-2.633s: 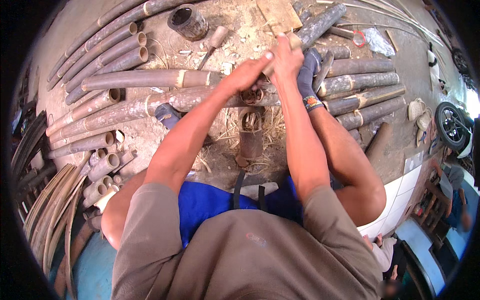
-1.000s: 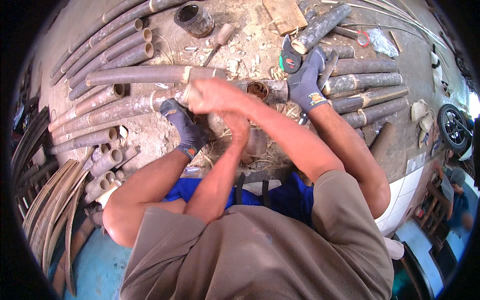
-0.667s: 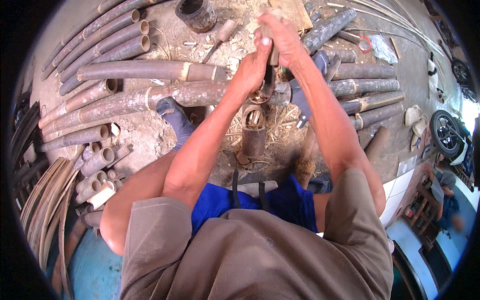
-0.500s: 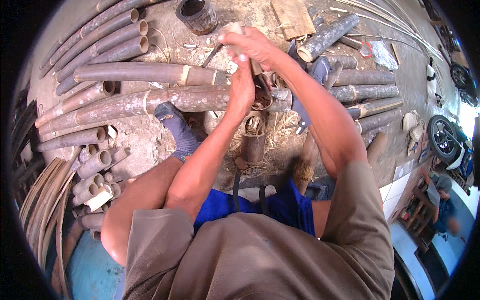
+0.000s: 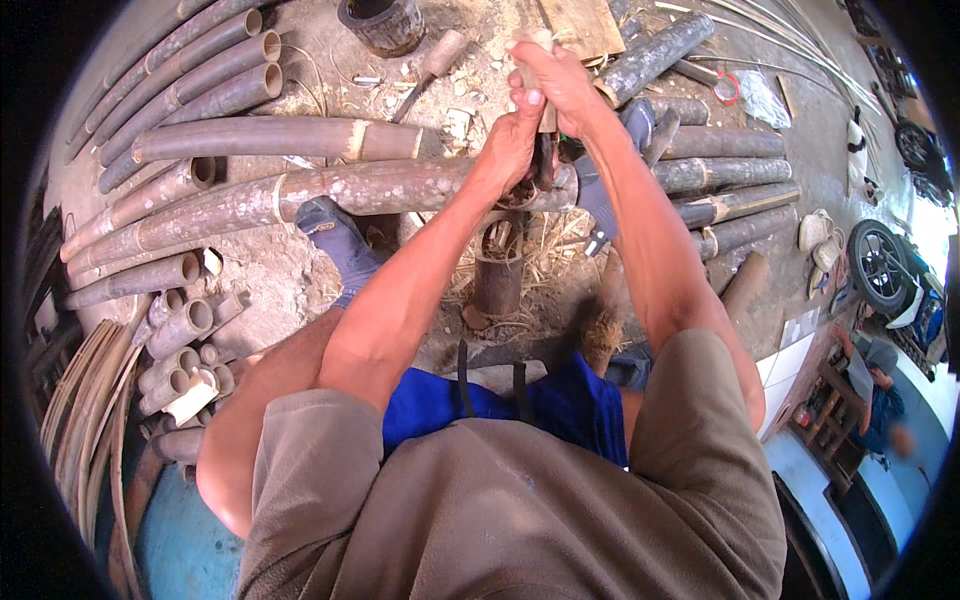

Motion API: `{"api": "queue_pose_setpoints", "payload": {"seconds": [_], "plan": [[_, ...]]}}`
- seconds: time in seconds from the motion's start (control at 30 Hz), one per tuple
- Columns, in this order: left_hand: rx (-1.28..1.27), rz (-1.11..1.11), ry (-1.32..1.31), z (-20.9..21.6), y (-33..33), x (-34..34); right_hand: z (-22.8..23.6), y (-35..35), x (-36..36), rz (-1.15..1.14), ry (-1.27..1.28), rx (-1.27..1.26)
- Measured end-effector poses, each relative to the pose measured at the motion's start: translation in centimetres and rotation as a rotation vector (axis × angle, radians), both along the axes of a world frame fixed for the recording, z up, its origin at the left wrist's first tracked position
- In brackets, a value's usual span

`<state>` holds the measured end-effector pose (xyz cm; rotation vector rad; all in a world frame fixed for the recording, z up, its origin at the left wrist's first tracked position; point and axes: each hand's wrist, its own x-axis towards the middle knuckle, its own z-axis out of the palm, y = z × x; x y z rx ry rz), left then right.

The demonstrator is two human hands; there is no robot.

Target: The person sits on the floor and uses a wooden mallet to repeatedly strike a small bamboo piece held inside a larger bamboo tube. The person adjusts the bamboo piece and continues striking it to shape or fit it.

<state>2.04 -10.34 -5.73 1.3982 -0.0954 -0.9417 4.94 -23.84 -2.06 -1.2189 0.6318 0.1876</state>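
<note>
A thick bamboo pole (image 5: 370, 188) lies crosswise in front of me, with a cut opening near its right end. Both hands grip a tool with a pale wooden handle (image 5: 548, 118) and a dark metal blade (image 5: 545, 160), which reaches down to that opening. My right hand (image 5: 563, 88) is wrapped round the upper handle. Lower down, my left hand (image 5: 512, 140) closes against it, partly hiding the handle. Brown shavings (image 5: 517, 194) show in the opening. Beyond the pole, a second wooden-handled blade (image 5: 440, 58) rests on the ground.
Upright below the pole stands a short bamboo piece (image 5: 498, 285). Bamboo poles (image 5: 270, 140) lie at left, others at right (image 5: 725, 172). A dark round container (image 5: 385, 25) and a wooden board (image 5: 580, 25) are at the far side. My grey-socked feet flank the work.
Both hands have swung to the right with the tool, and its handle now stands more upright. The second wooden-handled blade on the ground has come into clear sight.
</note>
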Motion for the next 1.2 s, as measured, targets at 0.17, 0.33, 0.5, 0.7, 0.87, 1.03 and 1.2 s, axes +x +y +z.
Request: {"api": "queue_pose_setpoints", "payload": {"seconds": [0.17, 0.33, 0.5, 0.7, 0.87, 1.03, 1.2], "plan": [[-0.029, -0.199, -0.006, 1.5, -0.1, -0.1, 1.6, -0.4, -3.2, -0.227, -0.046, 0.001], [0.028, -0.406, -0.077, 1.2, -0.7, -0.1, 1.2, -1.1, -6.1, -0.457, -0.103, 0.027], [0.01, -0.536, -0.168, 1.4, -1.0, -0.7, 0.7, -0.8, -9.0, -0.63, -0.155, 0.015], [0.052, -0.748, -0.336, 0.6, -1.7, -1.4, 0.2, 0.5, -12.8, -0.876, -0.226, 0.085], [0.079, -0.934, -0.51, -0.5, -1.7, -1.6, -1.0, 2.8, -15.7, -1.106, -0.224, 0.209], [0.237, -0.754, -0.253, 1.7, -2.1, 2.7, -1.0, 1.0, -8.2, -1.042, -0.322, 0.029], [0.301, -0.37, -0.304, 1.2, 1.6, 2.9, -1.0, 2.0, -2.5, -0.607, -0.168, 0.171]]}}
